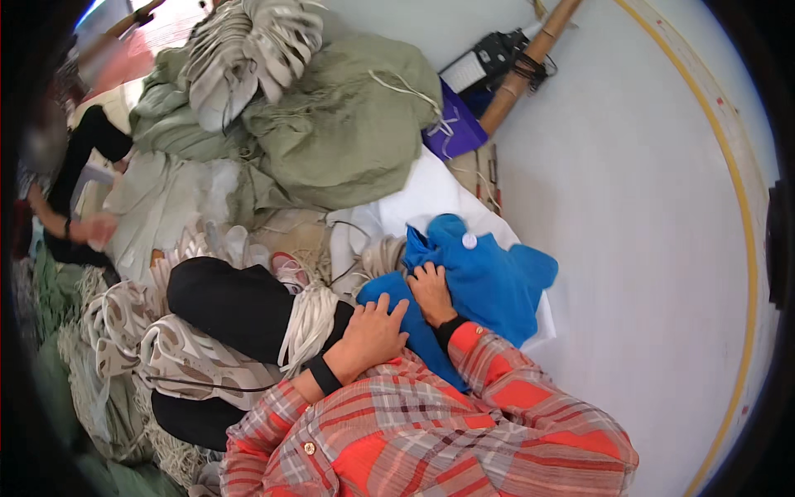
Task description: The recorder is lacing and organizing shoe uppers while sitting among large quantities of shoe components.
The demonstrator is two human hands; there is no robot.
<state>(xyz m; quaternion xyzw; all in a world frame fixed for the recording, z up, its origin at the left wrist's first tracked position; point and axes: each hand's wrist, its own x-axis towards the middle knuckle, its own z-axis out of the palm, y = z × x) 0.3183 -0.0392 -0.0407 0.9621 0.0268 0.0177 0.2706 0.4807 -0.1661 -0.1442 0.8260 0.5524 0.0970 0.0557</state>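
Currently: left hand [373,331] fingers spread flat, right hand [432,291] fingers curled, both pressing blue cloth [489,277], wrists bent inward.

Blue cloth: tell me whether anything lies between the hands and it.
Nothing visible does. The left hand and the right hand both rest directly on the blue cloth, fingers pressed into its folds. The white button lies beyond them.

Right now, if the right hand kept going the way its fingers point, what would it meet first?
The right hand already rests on the blue cloth, fingers pointing up-left; straight on it would probably meet the cloth's bunched top, then the white sheet. Depth is unclear.
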